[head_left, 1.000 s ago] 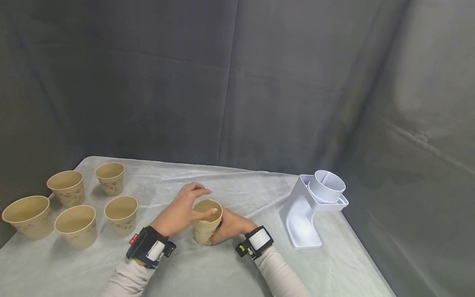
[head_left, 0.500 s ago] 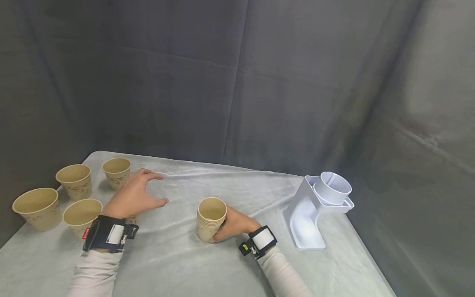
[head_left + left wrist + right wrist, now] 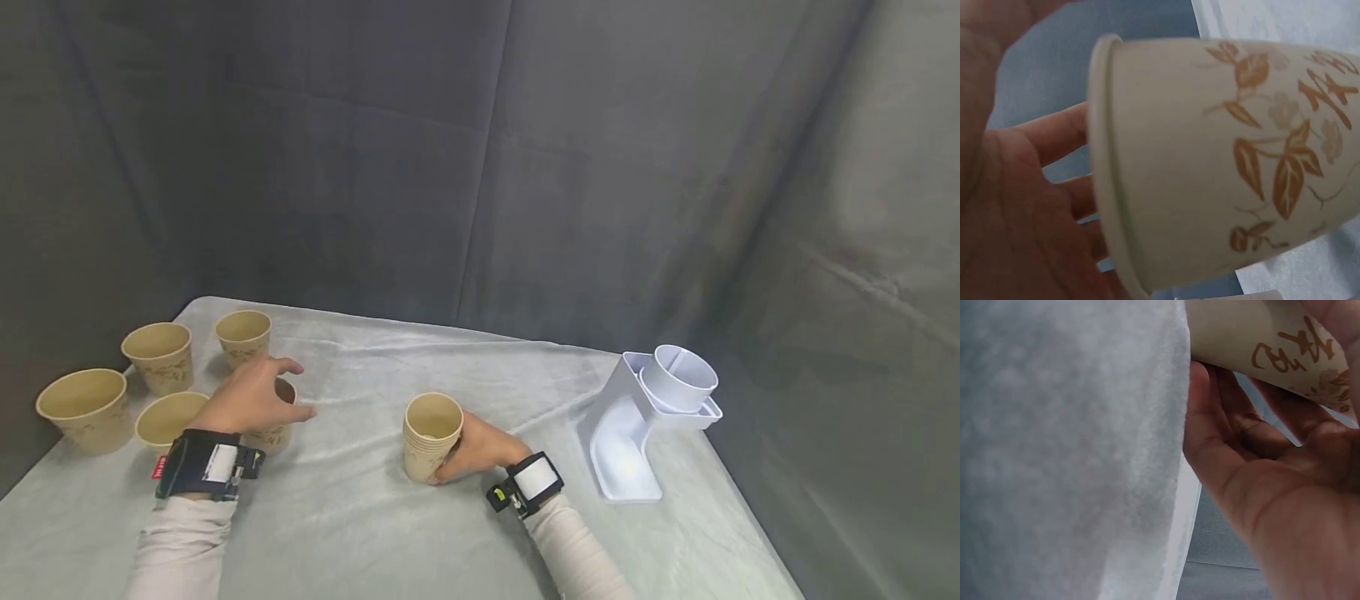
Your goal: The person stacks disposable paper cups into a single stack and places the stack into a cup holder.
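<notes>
A stack of nested beige paper cups (image 3: 433,437) stands upright near the middle of the cloth. My right hand (image 3: 480,446) grips it from the right side; in the right wrist view fingers (image 3: 1210,425) curl round the printed wall. On the left, my left hand (image 3: 251,396) is spread over a single paper cup (image 3: 272,437), thumb and fingers apart on either side. The left wrist view has this cup's leaf-printed wall (image 3: 1222,162) close up, with straight fingers (image 3: 1060,134) behind its rim. Whether any finger touches it cannot be told.
Several more paper cups stand upright at left: one at the back (image 3: 243,333), one behind on the left (image 3: 159,358), one at the far left (image 3: 90,417), and one partly behind my left wrist (image 3: 165,417). A white plastic dispenser (image 3: 626,442) with a round top stands at right.
My left hand has left the stack and moved left to a lone cup, fingers spread. My right hand still holds the stack in place. The view has shifted slightly.
</notes>
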{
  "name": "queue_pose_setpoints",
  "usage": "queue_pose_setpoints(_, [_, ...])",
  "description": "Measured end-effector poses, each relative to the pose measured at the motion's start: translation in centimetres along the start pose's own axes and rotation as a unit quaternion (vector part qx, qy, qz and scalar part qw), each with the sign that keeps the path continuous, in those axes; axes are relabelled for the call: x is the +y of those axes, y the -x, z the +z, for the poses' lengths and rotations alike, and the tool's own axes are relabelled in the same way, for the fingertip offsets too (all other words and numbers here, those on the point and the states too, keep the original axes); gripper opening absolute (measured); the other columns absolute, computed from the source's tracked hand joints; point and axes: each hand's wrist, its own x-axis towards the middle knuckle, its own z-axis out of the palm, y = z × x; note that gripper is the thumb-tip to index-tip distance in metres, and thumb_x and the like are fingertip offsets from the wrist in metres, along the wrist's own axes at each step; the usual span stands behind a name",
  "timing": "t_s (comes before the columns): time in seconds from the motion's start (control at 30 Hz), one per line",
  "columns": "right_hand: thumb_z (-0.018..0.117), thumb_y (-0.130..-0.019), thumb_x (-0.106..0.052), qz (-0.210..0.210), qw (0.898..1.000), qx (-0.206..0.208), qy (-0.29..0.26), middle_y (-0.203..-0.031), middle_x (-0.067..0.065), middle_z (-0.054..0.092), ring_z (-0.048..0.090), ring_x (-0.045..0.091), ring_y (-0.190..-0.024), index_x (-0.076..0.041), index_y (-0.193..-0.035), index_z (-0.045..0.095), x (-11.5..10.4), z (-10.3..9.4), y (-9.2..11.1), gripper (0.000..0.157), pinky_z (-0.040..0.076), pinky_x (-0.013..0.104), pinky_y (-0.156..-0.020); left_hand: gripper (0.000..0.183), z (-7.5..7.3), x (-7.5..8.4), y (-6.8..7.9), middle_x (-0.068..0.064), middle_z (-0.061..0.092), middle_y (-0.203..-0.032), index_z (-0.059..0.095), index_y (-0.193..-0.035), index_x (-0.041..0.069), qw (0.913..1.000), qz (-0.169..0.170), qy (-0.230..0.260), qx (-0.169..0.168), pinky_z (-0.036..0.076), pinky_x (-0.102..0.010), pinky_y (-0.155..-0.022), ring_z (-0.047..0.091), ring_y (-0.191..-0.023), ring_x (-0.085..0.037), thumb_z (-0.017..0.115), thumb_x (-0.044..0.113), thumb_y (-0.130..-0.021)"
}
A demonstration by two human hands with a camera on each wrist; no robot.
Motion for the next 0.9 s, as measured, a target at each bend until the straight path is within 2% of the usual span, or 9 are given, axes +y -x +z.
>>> queue_pose_setpoints(0.13, [0.085, -0.055, -0.012, -0.004, 1.000, -0.001, -0.001, -0.115, -0.002, 0.059, 0.055, 0.013, -0.107, -0.019, -0.124, 0.046, 0.1, 0.0, 0.0, 0.079, 0.040, 0.033, -0.097, 0.070, 0.0, -0.6, 0.0, -0.013, 0.065, -0.094, 0.056, -0.114, -0.003, 0.9994, -0.005, 0.013, -0.031, 0.047, -0.051, -0.077, 0.057, -0.092, -0.032, 0.076, 0.042, -0.066])
queue_pose_setpoints(0.43, [0.082, -0.056, -0.003, 0.000, 1.000, -0.003, -0.004, -0.115, 0.003, 0.059, 0.055, 0.013, -0.106, -0.012, -0.124, 0.047, -2.1, -0.4, 0.3, 0.077, 0.041, 0.033, -0.096, 0.057, -0.1, -0.8, 0.1, -0.019, 0.062, -0.099, 0.058, -0.108, -0.003, 0.9983, -0.006, 0.028, -0.050, 0.047, -0.052, -0.079, 0.057, -0.093, -0.034, 0.076, 0.032, -0.067])
queue_pose_setpoints(0.63, [0.082, -0.057, -0.004, -0.002, 1.000, -0.010, -0.006, -0.114, 0.002, 0.059, 0.055, 0.011, -0.106, -0.011, -0.124, 0.047, -3.3, -0.6, 0.4, 0.076, 0.041, 0.032, -0.096, 0.049, 0.1, -0.7, 0.0, -0.016, 0.062, -0.097, 0.057, -0.106, -0.001, 0.9984, -0.006, 0.031, -0.048, 0.047, -0.050, -0.077, 0.057, -0.090, -0.031, 0.073, 0.027, -0.070])
queue_pose_setpoints(0.9, [0.082, -0.057, -0.005, -0.005, 1.000, -0.003, -0.003, -0.115, 0.002, 0.059, 0.055, 0.012, -0.106, -0.011, -0.124, 0.046, -3.3, -0.6, 0.4, 0.077, 0.041, 0.033, -0.096, 0.041, 0.2, -0.3, -0.5, -0.012, 0.061, -0.095, 0.058, -0.100, 0.005, 0.9990, 0.008, 0.033, -0.028, 0.048, -0.049, -0.076, 0.056, -0.090, -0.028, 0.073, 0.028, -0.070])
